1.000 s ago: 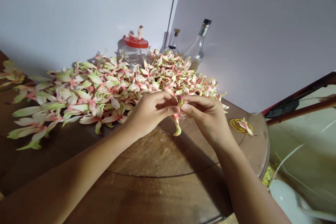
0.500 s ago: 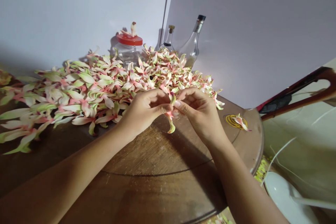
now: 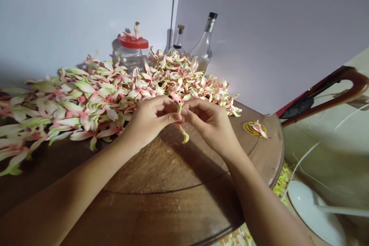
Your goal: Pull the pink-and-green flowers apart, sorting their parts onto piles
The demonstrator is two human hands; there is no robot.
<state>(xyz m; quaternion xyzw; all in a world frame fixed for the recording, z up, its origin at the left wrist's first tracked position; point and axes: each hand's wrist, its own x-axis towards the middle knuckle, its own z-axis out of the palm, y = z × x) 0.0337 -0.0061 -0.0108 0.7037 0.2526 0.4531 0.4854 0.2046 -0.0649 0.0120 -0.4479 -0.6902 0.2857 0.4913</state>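
Observation:
My left hand (image 3: 152, 120) and my right hand (image 3: 210, 126) meet above the table's middle, thumbs and fingertips pinched together. Between them is a small flower with curled pink, white and pale green petals (image 3: 185, 136). One petal stands up between the fingertips and another hangs below; the fingers hide the flower's centre. Just behind the hands, a large heap of similar flowers (image 3: 86, 103) spreads over the left and back of the table.
The round wooden table (image 3: 155, 169) carries a red-lidded clear jar (image 3: 134, 52) and two glass bottles, one tall (image 3: 204, 48), one shorter (image 3: 179, 40). Yellow rubber bands (image 3: 250, 129) lie right, under a single flower. A wooden chair (image 3: 319, 98) stands beyond; a white round object (image 3: 314, 209) sits below.
The view has shifted slightly, so the scene sits further left. Both hands keep their pinch on the flower; its pink centre shows less now behind the fingers.

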